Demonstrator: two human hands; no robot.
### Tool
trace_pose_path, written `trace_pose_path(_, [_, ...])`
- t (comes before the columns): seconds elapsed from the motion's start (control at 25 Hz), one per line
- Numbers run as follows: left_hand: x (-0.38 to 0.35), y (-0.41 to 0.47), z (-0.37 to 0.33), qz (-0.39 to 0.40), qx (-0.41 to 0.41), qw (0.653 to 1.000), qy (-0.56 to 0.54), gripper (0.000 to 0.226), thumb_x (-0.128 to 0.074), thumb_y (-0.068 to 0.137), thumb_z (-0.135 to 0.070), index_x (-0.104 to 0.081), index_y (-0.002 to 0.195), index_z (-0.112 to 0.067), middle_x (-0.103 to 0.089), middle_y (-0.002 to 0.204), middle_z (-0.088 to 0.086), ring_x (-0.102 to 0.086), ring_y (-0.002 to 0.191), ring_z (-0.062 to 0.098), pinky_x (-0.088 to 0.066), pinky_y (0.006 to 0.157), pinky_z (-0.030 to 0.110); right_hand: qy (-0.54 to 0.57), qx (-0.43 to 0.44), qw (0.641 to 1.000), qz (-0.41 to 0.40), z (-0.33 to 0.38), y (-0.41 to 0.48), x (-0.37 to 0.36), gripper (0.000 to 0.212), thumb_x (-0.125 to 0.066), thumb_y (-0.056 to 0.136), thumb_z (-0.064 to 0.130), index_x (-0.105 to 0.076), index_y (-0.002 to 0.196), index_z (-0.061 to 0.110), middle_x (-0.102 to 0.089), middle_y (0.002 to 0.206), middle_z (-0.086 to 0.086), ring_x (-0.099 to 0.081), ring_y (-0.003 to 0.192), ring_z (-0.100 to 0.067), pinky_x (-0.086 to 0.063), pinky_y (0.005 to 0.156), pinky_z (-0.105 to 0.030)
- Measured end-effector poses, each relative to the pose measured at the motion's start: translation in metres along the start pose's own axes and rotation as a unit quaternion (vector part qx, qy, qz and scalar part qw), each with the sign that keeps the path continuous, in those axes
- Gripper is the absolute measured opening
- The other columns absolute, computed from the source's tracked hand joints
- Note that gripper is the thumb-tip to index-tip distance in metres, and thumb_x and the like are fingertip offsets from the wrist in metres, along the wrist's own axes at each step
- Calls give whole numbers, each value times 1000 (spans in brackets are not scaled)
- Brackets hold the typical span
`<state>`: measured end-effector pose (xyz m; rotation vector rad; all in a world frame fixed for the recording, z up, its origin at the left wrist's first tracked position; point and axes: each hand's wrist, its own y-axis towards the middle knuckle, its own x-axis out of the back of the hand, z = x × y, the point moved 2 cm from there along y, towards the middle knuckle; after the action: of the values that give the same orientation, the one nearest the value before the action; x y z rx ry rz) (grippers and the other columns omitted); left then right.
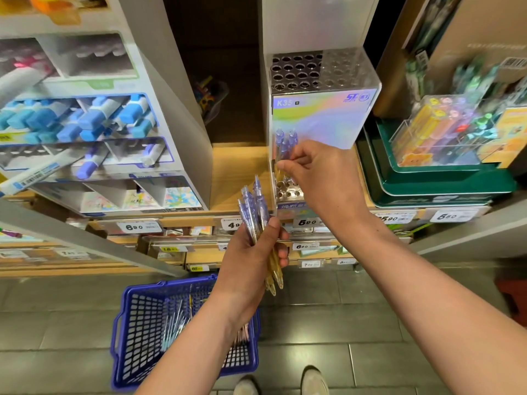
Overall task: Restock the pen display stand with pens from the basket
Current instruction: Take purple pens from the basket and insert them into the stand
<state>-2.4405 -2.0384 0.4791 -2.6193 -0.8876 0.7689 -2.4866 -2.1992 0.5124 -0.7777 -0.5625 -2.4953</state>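
Right hand (322, 178), centre frame, pinches a few pens (285, 142) over the lower tier of holes (288, 191) of the pen display stand (322, 118). Left hand (256, 246), just below, grips a bundle of pens (253, 206). The basket (134, 323) sits on the floor, lower left, with loose pens (176, 317) inside.

Risks: several tips seek holes at once, so one may miss and skid off the tier. Smooth barrels could slip from the left fist. A knock might shift the stand.

Materials: the stand is clear glossy acrylic with an iridescent card front and rows of round holes. The pens are slim and translucent, with purple clickers and amber lower barrels. The basket is blue plastic lattice.
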Motion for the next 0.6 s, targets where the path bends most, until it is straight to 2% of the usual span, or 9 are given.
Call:
trace_pose_path(0.12, [3,1,1,-15,10,1000,-12,17,-55,101,-26,-67,99,-14,-63,79,5,-52,60,15,-45,54,27,-55,-4,998,7,-1,-3,-7,17,-78,86,34,-73,82,19,-70,68,8,-65,64,-6,-49,57,-16])
trace_pose_path(0.32, [5,1,0,-12,12,1000,-11,20,-52,103,-24,-62,111,-8,-64,84,9,-54,62,17,-44,57,29,-48,-90,994,43,2,-10,-3,23,-78,84,45,-72,82,23,-65,68,17,-60,63,10,-41,55,-4])
trace_pose_path(0.4, [6,1,-2,-9,1,1000,2,26,-53,101,-26,-64,114,-6,-68,86,9,-56,63,17,-46,57,27,10,-146,979,143,3,-22,3,32,-71,84,60,-73,81,28,-69,71,15,-63,69,12,-44,63,-9])
trace_pose_path(0.48, [6,3,-3,-5,-4,1000,13,34,-56,99,-30,-65,118,-3,-70,91,11,-58,67,18,-47,58,27,125,-196,935,267,7,-37,6,34,-67,85,63,-77,83,30,-73,72,14,-68,69,6,-50,70,-23])
trace_pose_path(0.52, [6,3,-3,-6,-4,1000,17,36,-57,98,-32,-67,119,-3,-70,94,13,-60,69,18,-48,59,27,161,-206,920,293,9,-43,7,28,-69,87,57,-77,84,30,-73,70,14,-69,68,3,-50,70,-24])
trace_pose_path(0.6, [3,4,-3,-8,2,1000,6,34,-58,98,-32,-70,118,-8,-74,100,13,-65,71,18,-53,60,27,195,-212,920,265,9,-46,6,18,-73,88,45,-78,87,27,-74,71,13,-71,67,-2,-54,69,-24])
